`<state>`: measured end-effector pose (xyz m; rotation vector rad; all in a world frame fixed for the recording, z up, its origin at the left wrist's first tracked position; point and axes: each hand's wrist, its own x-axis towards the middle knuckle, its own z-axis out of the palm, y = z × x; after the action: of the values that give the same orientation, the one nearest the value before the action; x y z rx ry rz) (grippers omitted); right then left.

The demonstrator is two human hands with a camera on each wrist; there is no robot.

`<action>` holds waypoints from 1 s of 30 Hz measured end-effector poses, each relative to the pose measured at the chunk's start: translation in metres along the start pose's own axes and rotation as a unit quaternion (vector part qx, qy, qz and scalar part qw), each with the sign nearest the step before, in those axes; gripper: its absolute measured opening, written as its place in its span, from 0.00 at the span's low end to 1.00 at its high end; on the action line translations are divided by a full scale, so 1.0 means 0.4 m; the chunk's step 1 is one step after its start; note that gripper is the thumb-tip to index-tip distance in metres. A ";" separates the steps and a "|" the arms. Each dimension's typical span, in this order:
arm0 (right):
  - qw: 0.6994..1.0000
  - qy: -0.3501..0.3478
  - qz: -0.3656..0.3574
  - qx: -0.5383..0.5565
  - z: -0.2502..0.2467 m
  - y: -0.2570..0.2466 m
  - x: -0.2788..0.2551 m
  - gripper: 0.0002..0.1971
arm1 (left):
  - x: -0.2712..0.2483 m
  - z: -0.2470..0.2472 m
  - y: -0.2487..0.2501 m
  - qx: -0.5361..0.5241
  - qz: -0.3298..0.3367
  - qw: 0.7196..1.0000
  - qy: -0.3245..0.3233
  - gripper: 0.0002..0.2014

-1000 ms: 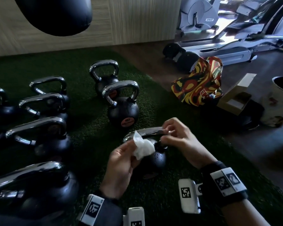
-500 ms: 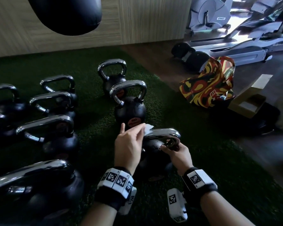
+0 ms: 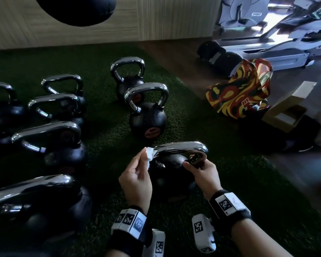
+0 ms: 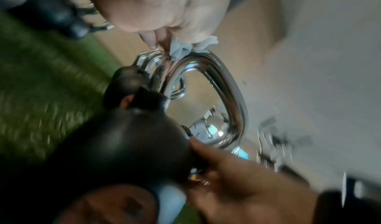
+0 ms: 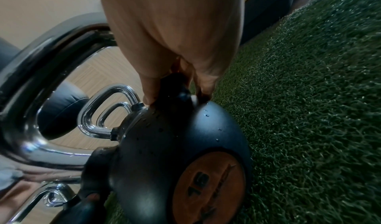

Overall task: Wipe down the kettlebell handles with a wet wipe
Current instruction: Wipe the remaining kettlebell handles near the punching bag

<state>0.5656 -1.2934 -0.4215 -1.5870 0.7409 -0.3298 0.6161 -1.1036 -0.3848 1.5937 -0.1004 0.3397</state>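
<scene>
A black kettlebell (image 3: 170,175) with a chrome handle (image 3: 182,146) stands on green turf in front of me. My left hand (image 3: 137,175) pinches a crumpled white wet wipe (image 3: 149,153) against the handle's left end; the left wrist view shows the wipe (image 4: 189,46) bunched at the handle's (image 4: 224,87) bend. My right hand (image 3: 202,169) grips the base of the handle's right leg where it meets the bell. In the right wrist view its fingers (image 5: 150,90) curl round that black stub above the bell (image 5: 175,146), which carries an orange label.
Several more chrome-handled kettlebells stand on the turf, the nearest one (image 3: 147,115) just beyond and others (image 3: 50,141) to the left. A patterned bag (image 3: 239,95) and a cardboard box (image 3: 285,112) lie at the right. A black punching bag (image 3: 76,8) hangs overhead.
My left hand turned from flat over the handle's left end to pinching the wipe against it. The right hand stayed on the handle's right leg. The camera shifted slightly.
</scene>
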 end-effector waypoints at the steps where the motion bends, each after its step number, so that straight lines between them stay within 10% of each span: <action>1: 1.000 -0.001 -0.002 -0.002 -0.001 0.000 0.001 0.12 | -0.006 0.010 -0.004 -0.017 -0.008 1.000 0.023 0.10; 10: 1.000 0.006 -0.005 -0.027 -0.005 -0.004 0.002 0.18 | -0.056 0.016 -0.132 0.019 -0.145 0.989 0.024 0.10; 21: 0.996 0.005 0.017 -0.091 -0.031 -0.037 -0.015 0.25 | -0.058 0.010 -0.134 0.115 0.008 0.993 -0.024 0.21; 30: 0.955 -0.079 -0.122 -0.257 -0.071 -0.011 -0.168 0.08 | 0.122 0.071 -0.094 0.200 0.017 0.963 -0.177 0.25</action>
<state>0.4992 -1.2732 -0.3986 -2.1805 0.5275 -0.1915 0.6769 -1.1226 -0.4077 2.0460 -0.3524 0.0972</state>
